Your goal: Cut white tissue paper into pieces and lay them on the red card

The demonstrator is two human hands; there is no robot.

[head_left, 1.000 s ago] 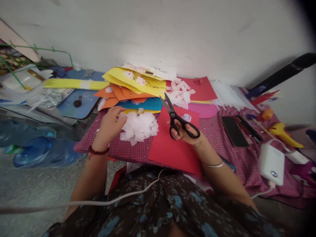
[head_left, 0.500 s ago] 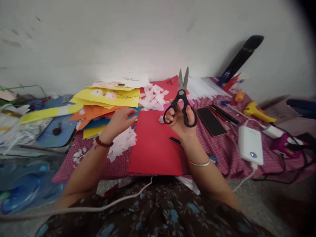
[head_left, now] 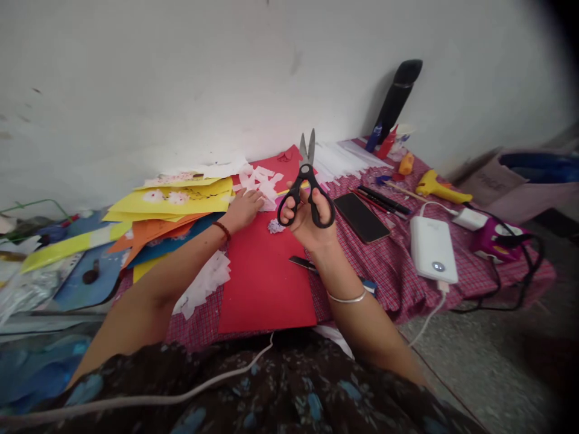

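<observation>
My right hand [head_left: 306,226] grips black-handled scissors [head_left: 306,184] upright above a red paper sheet [head_left: 266,277], blades pointing up and nearly closed. My left hand [head_left: 244,208] stretches forward to a heap of white paper cut-outs [head_left: 260,179] at the far edge of the red sheet, fingers resting on them. A small white-and-purple paper snowflake [head_left: 274,226] lies on the red sheet between my hands. More white cut paper [head_left: 203,288] lies under my left forearm.
Yellow, orange and blue sheets [head_left: 172,208] are stacked at left. A phone [head_left: 361,217], pens [head_left: 384,200], a white power bank [head_left: 433,250] with cable, a yellow glue gun [head_left: 441,188] and a purple tool [head_left: 495,236] lie right on the checked cloth [head_left: 389,265].
My left hand left the near white paper pile and reached forward to the far white cut-outs. The scissors stayed raised and upright; the view swung rightward.
</observation>
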